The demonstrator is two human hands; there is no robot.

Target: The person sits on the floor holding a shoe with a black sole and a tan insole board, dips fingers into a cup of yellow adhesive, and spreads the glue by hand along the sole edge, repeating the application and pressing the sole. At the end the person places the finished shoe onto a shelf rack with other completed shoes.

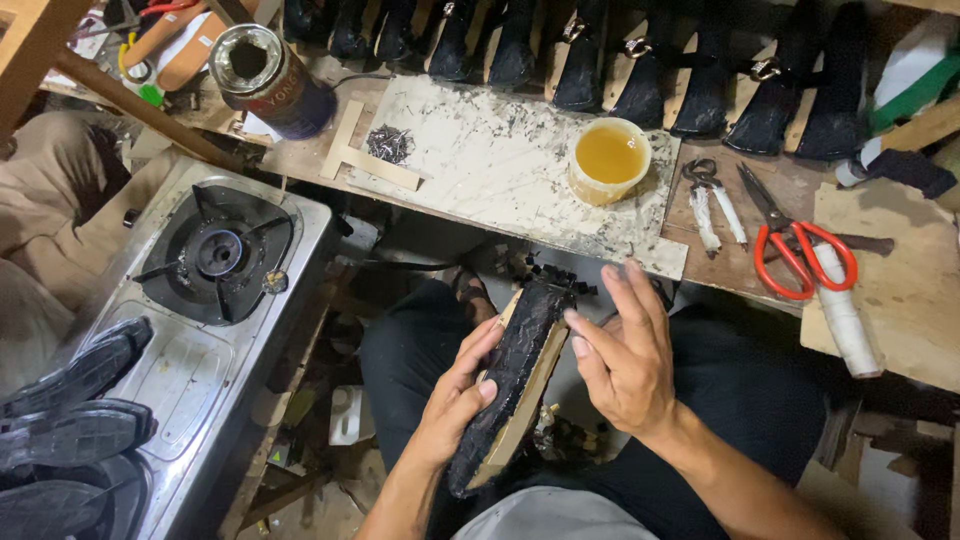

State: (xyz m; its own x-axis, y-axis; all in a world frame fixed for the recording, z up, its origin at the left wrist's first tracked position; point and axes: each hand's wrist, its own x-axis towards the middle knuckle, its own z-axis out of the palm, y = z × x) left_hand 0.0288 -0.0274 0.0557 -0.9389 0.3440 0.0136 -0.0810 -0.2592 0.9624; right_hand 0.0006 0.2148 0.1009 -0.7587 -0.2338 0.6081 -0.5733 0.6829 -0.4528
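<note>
My left hand [455, 395] grips a shoe last wrapped in rough black material [515, 375], sole side up, with a tan board edge showing along its right side. It rests over my lap between my dark trouser legs. My right hand [625, 350] is beside the piece with fingers spread, its thumb tip touching the upper right edge of the black material.
A workbench slab [480, 150] holds a small pile of tacks [388, 143], a tub of yellow glue [608, 160], pincers [710, 195], red-handled scissors [795, 240] and a can [268, 75]. A row of black shoes [640, 60] lines the back. A gas stove [215, 255] with black soles [70, 420] stands left.
</note>
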